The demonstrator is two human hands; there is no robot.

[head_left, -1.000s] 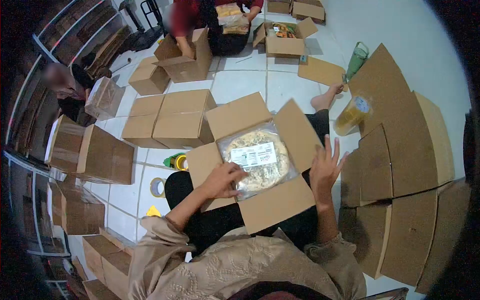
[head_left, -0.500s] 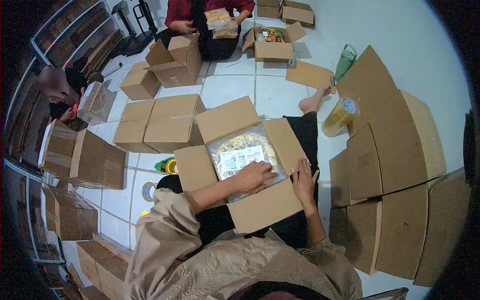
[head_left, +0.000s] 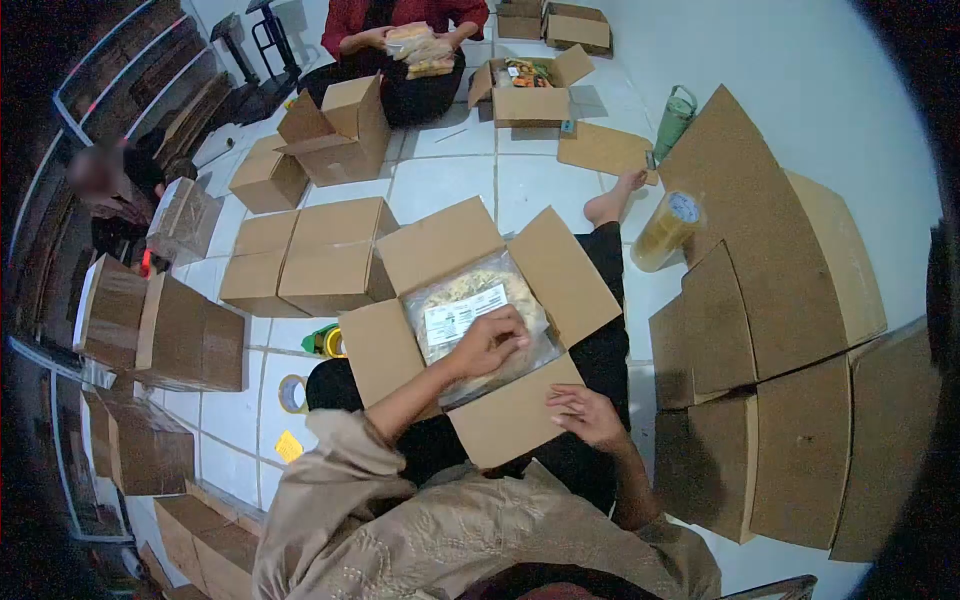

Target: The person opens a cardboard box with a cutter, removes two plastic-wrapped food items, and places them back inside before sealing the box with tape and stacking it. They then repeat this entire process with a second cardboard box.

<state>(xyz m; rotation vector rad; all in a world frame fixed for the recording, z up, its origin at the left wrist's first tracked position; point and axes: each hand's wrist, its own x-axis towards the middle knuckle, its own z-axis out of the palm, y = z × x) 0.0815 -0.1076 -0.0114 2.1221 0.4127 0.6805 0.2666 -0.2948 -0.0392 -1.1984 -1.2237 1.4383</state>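
Brown cardboard carton (head_left: 500, 430), one, opened, at my lap, four flaps turned outward. Inside it, label upward: one clear plastic pack (head_left: 520, 293) that held a round, pizza-like food, pale with darker specks.

Left hand (head_left: 488, 343), mine: over the pack, fingers curled close together; whether they pinched the film, I could not tell. Right hand (head_left: 590, 415), mine: by the right end of the near flap, fingers apart, clamped on nothing.

Risks, as I judged them:
- Creased label (head_left: 460, 314): from my knuckles dragging across the paper.
- Bent or cracked round: from weight pressed on one side only, since the pack looked a close fit.
- Torn film: from a fold caught between my fingers and a cardboard edge.
- Tipped carton: from a shift of my legs, as my right hand gave it little support.

Other containers:
- Far carton (head_left: 530, 108), flaps raised: it held orange-and-green packages (head_left: 532, 73).
- Taller carton (head_left: 345, 155), flaps up: contents hidden from my side.
- Pair of closed cartons (head_left: 335, 258), side by side on the floor: contents not visible.
- Clear packets (head_left: 425, 52), pale yellow inside: held by a co-worker (head_left: 345, 18) in red.
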